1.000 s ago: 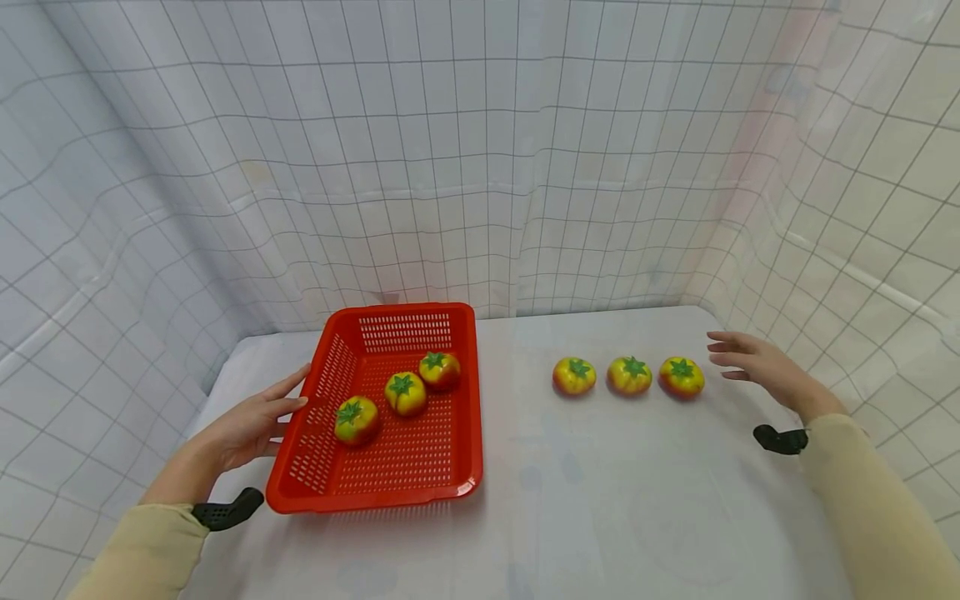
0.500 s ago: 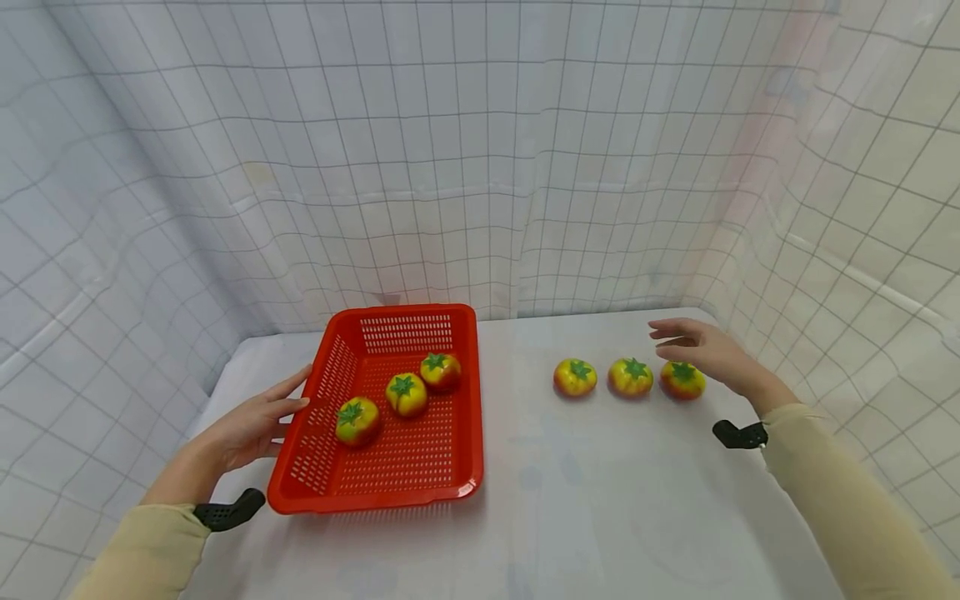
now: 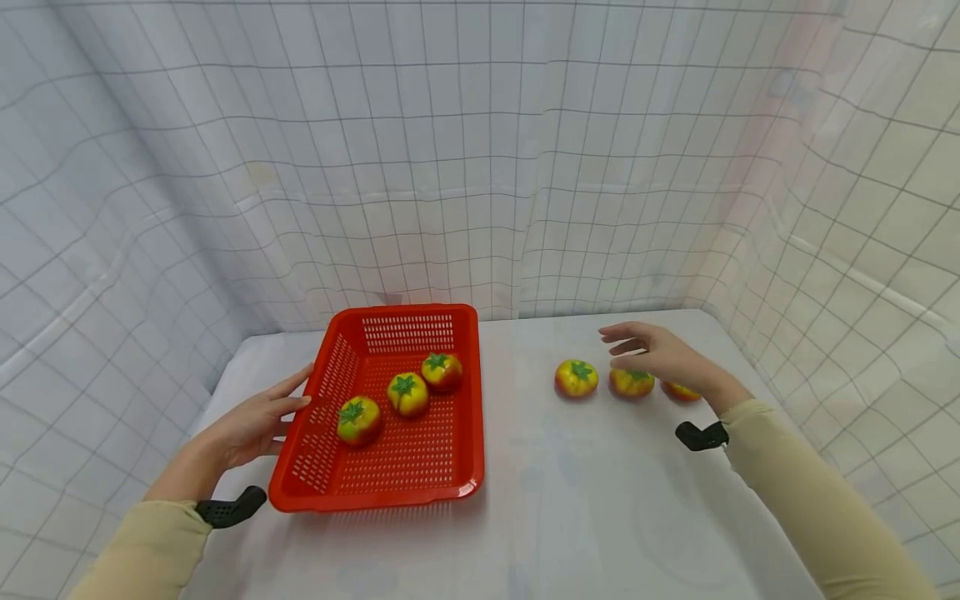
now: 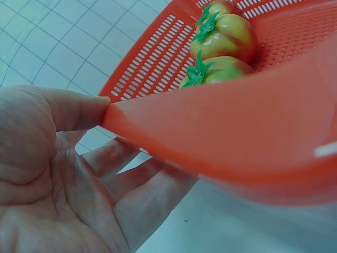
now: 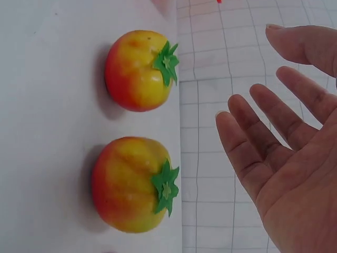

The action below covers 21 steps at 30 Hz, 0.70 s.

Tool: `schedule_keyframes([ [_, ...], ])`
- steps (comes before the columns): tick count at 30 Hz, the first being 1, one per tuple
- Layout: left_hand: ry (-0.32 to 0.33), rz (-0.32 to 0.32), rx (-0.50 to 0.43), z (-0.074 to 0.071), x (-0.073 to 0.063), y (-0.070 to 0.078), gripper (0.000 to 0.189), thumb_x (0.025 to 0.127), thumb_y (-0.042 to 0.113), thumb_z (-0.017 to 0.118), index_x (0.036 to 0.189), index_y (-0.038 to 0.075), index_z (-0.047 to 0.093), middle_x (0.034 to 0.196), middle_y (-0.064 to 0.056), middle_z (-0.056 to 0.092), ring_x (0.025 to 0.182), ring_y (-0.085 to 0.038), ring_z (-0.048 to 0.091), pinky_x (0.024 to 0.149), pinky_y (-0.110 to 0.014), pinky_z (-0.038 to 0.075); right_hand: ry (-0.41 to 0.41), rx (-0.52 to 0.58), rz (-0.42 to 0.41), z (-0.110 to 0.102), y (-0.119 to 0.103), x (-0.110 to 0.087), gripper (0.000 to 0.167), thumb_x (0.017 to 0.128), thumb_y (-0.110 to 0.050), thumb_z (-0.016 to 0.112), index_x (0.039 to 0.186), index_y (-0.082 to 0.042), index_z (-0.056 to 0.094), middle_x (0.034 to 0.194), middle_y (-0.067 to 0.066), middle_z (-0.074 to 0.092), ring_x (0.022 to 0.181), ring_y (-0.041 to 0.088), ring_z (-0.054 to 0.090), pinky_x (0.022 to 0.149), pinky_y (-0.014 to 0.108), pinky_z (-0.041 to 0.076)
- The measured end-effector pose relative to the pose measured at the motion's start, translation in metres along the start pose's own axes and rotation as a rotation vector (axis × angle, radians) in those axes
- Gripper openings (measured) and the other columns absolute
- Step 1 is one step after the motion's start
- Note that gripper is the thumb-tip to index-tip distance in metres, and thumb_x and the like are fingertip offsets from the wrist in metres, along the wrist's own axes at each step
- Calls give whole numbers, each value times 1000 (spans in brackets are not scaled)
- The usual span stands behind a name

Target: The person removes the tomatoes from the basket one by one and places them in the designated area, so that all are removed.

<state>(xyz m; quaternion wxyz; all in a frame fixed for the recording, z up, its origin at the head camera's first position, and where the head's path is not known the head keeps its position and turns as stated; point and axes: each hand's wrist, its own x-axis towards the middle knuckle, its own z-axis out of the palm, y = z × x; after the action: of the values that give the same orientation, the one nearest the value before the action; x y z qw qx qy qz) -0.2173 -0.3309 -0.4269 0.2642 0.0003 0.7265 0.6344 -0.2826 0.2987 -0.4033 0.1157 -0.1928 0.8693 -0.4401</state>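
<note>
A red plastic basket (image 3: 420, 458) with slotted walls stands on the left half of the table. My left hand (image 3: 251, 427) holds its left rim, thumb on the edge and fingers beneath, as the left wrist view shows. Inside lie three red-yellow tomatoes (image 3: 408, 395) with green leaf tops. Three more sit in a row to the right: the left tomato (image 3: 576, 379), the middle tomato (image 3: 632, 385) and the right tomato (image 3: 681, 392). Above the middle and right ones hovers my right hand (image 3: 654, 353), fingers spread and holding nothing; it partly hides both.
The white table (image 3: 555, 517) is enclosed at the back and sides by a white gridded curtain (image 3: 480, 167). Its back edge lies just behind the basket and the tomato row.
My right hand has moved left, from beyond the right end of the tomato row to over the middle tomato. The left hand, basket and tomatoes have stayed put.
</note>
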Motion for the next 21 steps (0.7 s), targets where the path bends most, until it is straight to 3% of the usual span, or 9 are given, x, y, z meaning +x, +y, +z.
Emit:
schedule_keyframes([
  [3,0,-4,3,0,0,2,75,110,30,47,164,29,-5,158,-28,29,113,-31,66,89,-54,57,-13,-1,-9,8,-8,5,53,95,-29,75,144,-20,57,143,6,57,129,31,57,100,39,53],
  [10,5,-26,-5,2,0,7,74,111,29,45,164,29,-5,158,-27,31,114,-31,65,90,-52,57,-71,8,-44,28,-34,20,52,94,-25,75,144,-26,58,145,-4,56,131,27,55,103,46,49],
  [15,13,-58,-14,6,-1,12,73,112,25,43,164,29,-7,158,-30,29,115,-33,64,91,-54,56,-130,12,-115,44,-47,35,56,93,-28,78,145,-25,56,146,-7,54,132,26,54,104,42,49],
  [21,27,-92,0,11,-1,17,71,112,22,40,164,29,-8,160,-32,24,117,-36,62,92,-55,56,-192,-2,-125,64,-67,53,56,93,-29,77,144,-29,56,145,-11,54,131,20,54,104,40,50],
])
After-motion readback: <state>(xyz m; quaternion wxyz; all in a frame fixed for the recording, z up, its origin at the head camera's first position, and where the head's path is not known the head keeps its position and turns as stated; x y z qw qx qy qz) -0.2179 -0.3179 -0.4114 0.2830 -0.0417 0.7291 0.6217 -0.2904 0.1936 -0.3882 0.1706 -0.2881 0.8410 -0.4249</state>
